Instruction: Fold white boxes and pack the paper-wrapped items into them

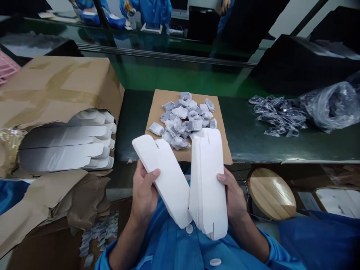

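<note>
My left hand [144,189] is closed around a thin stack of flat white folded cartons [165,178], thumb on top, the stack leaning to the left. In my right hand [234,193] is a thicker stack of the same white cartons [209,183], gripped along its right side and nearly upright. The lower ends of the two stacks meet or overlap in front of my blue jacket. Beyond them, a pile of small white-and-grey wrapped packets [185,118] lies on a brown cardboard sheet [222,146].
At left, a torn cardboard box [70,78] holds more flat white cartons [67,146]. Small clear plastic bags [278,114] lie on the green bench [242,142] at right. A round wooden stool [271,193] stands below. Across the bench is a person in blue [154,11].
</note>
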### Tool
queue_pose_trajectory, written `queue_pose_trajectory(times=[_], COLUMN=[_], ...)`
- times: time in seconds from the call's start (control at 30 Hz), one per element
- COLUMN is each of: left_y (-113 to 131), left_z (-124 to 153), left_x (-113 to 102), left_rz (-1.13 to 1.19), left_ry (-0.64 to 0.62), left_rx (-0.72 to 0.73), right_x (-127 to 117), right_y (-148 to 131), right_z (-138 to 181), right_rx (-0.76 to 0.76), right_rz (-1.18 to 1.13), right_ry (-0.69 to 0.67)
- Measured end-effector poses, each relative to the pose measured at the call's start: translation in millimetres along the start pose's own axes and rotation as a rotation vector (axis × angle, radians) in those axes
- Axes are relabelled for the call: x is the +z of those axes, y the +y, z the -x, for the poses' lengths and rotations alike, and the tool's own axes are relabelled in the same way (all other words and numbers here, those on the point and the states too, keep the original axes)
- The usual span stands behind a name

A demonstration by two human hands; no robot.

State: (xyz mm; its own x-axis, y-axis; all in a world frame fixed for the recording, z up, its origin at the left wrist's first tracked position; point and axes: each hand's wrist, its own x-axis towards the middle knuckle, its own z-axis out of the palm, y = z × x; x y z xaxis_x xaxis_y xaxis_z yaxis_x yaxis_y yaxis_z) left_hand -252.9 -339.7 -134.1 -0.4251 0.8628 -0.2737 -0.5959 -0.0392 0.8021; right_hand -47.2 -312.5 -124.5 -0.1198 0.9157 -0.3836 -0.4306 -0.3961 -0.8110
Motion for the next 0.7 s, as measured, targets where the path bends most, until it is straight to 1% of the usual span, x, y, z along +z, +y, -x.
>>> queue_pose_trajectory(times=[0.07,0.1,0.17,0.2,0.27,0.33,0.37,0.43,0.5,0.57,0.63,0.7], left_y=[30.3,48.9,88.4,107.1,137.7,154.5,157.2,153.3,142.9,134.2,131.6,134.2], left_z=[-24.4,-42.7,-90.2,-117.5,-172.3,-218.0,-235.1,-257.4,-267.8,-273.7,-279.1,-282.8], left_x=[0.5,2.7,12.3,19.3,35.6,50.6,56.3,62.7,61.8,55.9,50.4,50.7], left_rz=[-0.002,-0.018,-0.07,-0.132,-0.178,-0.249,-0.289,-0.374,-0.462,-0.544,-0.6,-0.608], left_ry=[-0.017,-0.041,-0.085,-0.086,-0.064,-0.03,-0.013,0.009,0.007,-0.02,-0.074,-0.147], left_rx=[0.072,0.121,0.242,0.306,0.333,0.268,0.225,0.146,0.088,0.064,0.092,0.201], right_x=[-0.2,-0.6,-1.8,-2.4,-3.4,-4.6,-5.3,-6.7,-7.1,-6.1,-4.5,-1.9], right_y=[-12.2,-19.5,-34.0,-40.2,-48.5,-51.0,-50.7,-48.8,-48.1,-50.0,-53.6,-57.3], right_z=[-6.3,-9.5,-14.6,-16.0,-16.6,-14.8,-13.6,-11.8,-11.9,-14.3,-17.6,-19.9], right_rx=[-0.023,-0.054,-0.155,-0.214,-0.302,-0.323,-0.309,-0.24,-0.172,-0.147,-0.151,-0.173], right_rz=[-0.004,-0.002,0.011,0.026,0.076,0.114,0.113,0.064,-0.003,-0.055,-0.081,-0.072], right_ry=[0.067,0.087,0.085,0.064,0.006,-0.037,-0.05,-0.071,-0.106,-0.147,-0.193,-0.229])
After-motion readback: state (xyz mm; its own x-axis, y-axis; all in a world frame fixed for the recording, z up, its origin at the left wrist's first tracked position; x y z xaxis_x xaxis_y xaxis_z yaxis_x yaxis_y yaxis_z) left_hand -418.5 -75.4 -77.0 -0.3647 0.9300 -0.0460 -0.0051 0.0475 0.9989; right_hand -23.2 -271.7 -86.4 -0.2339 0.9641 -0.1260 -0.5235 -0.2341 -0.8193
